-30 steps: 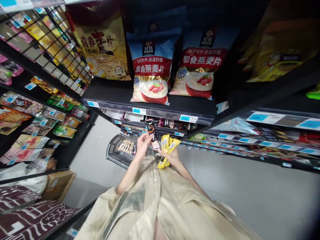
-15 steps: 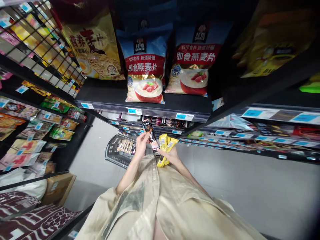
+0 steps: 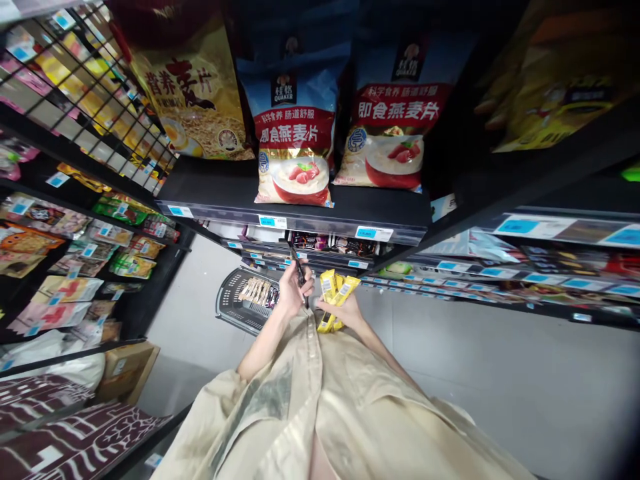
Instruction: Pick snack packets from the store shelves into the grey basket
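My left hand (image 3: 291,295) is closed around a dark narrow snack packet (image 3: 299,271), which shows edge-on above my fingers. Just to its right, my right hand (image 3: 345,311) grips a small bunch of yellow snack packets (image 3: 334,293) that fan upward. Both hands hang close together above the floor, in front of the low shelves. A grey shopping basket (image 3: 235,301) with several tan packets (image 3: 254,291) in it sits on the floor just left of my left hand.
Black shelves surround me. The shelf (image 3: 300,213) ahead carries two Quaker oat bags (image 3: 295,127) and a yellow cereal bag (image 3: 193,100). Snack packs fill the left shelves (image 3: 95,233). A cardboard box (image 3: 127,370) stands at lower left. Grey floor (image 3: 500,373) spreads to the right.
My left hand has turned the dark packet, so it now shows edge-on rather than face-on. The right hand keeps the yellow packets in about the same place.
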`<state>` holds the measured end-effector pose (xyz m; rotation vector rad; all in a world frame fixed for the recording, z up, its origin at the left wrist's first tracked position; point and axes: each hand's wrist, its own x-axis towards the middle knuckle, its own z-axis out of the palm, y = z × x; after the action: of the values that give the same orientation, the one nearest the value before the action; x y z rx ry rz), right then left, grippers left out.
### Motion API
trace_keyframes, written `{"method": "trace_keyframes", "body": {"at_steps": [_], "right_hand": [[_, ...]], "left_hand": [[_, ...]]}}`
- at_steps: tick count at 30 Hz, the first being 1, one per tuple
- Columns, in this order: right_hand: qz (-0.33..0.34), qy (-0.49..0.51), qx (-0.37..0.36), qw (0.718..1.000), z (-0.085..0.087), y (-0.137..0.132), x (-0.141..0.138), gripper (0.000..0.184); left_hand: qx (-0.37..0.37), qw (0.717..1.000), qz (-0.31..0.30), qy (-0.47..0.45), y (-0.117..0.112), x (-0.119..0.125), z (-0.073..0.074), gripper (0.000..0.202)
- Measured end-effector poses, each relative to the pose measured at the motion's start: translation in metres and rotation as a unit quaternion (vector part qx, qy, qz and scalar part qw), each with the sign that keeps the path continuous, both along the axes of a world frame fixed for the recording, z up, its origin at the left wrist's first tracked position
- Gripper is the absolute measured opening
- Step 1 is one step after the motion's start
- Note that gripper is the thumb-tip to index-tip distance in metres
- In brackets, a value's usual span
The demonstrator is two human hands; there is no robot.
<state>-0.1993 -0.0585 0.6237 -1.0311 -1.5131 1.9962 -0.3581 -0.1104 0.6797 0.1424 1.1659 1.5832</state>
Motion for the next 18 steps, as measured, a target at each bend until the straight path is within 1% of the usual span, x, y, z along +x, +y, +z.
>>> {"method": "trace_keyframes", "body": {"at_steps": [1,3,6,8,9,10,11,12,13,14,15,16,17,18], "right_hand": [[-0.013,0.0,-0.003,1.0,-0.004,0.001,0.002,0.031],[-0.063,-0.003,-0.015,0.998,-0.013,0.003,0.008,0.035],[-0.147,-0.016,-0.05,0.988,-0.029,0.006,0.023,0.043],[-0.203,-0.015,-0.076,0.976,-0.038,0.008,0.036,0.048],[-0.236,-0.01,-0.086,0.968,-0.042,0.008,0.044,0.05],[-0.27,-0.002,-0.091,0.959,-0.044,0.008,0.051,0.051],[-0.305,0.006,-0.093,0.948,-0.046,0.008,0.059,0.052],[-0.339,0.014,-0.091,0.936,-0.047,0.007,0.066,0.053],[-0.371,0.02,-0.087,0.924,-0.048,0.006,0.074,0.053],[-0.4,0.024,-0.084,0.912,-0.048,0.004,0.081,0.053],[-0.428,0.026,-0.081,0.9,-0.048,0.002,0.089,0.053],[-0.456,0.026,-0.079,0.886,-0.048,-0.001,0.096,0.052],[-0.482,0.026,-0.077,0.872,-0.048,-0.004,0.103,0.052],[-0.508,0.024,-0.074,0.858,-0.047,-0.008,0.11,0.051]], "left_hand": [[0.009,1.0,-0.019,-0.015,0.001,-0.004,0.001,0.054],[0.02,0.998,-0.049,-0.026,0.004,-0.009,-0.001,0.055],[0.016,0.993,-0.114,0.006,0.015,-0.01,-0.015,0.047],[0.004,0.981,-0.185,0.059,0.028,-0.009,-0.03,0.038],[-0.003,0.968,-0.227,0.105,0.036,-0.009,-0.037,0.033],[-0.008,0.947,-0.27,0.173,0.046,-0.009,-0.045,0.027],[-0.014,0.911,-0.315,0.265,0.057,-0.009,-0.051,0.024],[-0.019,0.851,-0.364,0.378,0.069,-0.009,-0.057,0.026],[-0.023,0.769,-0.408,0.491,0.083,-0.009,-0.062,0.032],[-0.026,0.679,-0.443,0.585,0.098,-0.008,-0.066,0.04],[-0.028,0.596,-0.469,0.651,0.115,-0.006,-0.069,0.046],[-0.03,0.535,-0.485,0.691,0.132,-0.004,-0.072,0.051],[-0.031,0.498,-0.494,0.712,0.15,0.0,-0.074,0.054],[-0.033,0.48,-0.498,0.721,0.168,0.004,-0.076,0.054]]}}
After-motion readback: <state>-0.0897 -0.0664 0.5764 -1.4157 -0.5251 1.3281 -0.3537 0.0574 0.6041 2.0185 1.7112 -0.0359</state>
